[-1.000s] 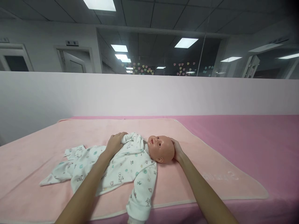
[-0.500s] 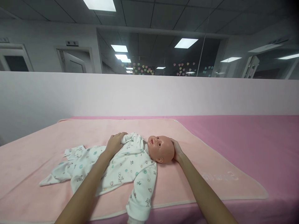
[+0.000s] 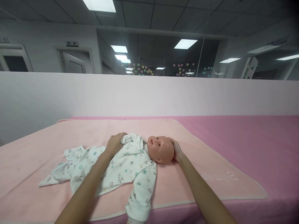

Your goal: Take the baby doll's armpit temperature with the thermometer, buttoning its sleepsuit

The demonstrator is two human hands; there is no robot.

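Observation:
A baby doll (image 3: 160, 150) lies on its back in a white printed baby suit (image 3: 123, 169), its head to the right and its legs to the left. My left hand (image 3: 115, 143) reaches across the body, its fingers curled over the doll's far side by the sleeve; the fingertips are partly hidden. At the crown, my right hand (image 3: 177, 150) cups the back of the doll's head, most of its fingers out of sight behind it. The doll's near arm stretches toward the front edge in its long sleeve.
Under the doll is a peach blanket (image 3: 42, 137) with a pale border, spread over a pink sheet (image 3: 257, 146). A low white wall (image 3: 149, 95) runs along the back. Beyond it are doors, windows with heart stickers, and ceiling lights.

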